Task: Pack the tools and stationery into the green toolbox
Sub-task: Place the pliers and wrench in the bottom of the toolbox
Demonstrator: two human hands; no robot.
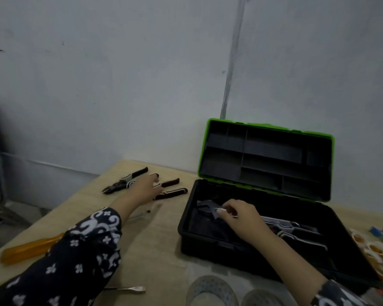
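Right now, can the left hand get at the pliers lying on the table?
Probably yes: the left hand is stretched out over the pliers on the table, fingers spread above the handles, and nothing lies between them.

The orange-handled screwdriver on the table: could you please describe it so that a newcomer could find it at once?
Start at the open green toolbox and move left across the wooden table to its near left edge. There lies the orange-handled screwdriver, partly under the patterned sleeve. Its translucent orange handle is unlike the black-handled pliers farther back.

Left hand (143,188) hides the pliers' (164,191) heads.
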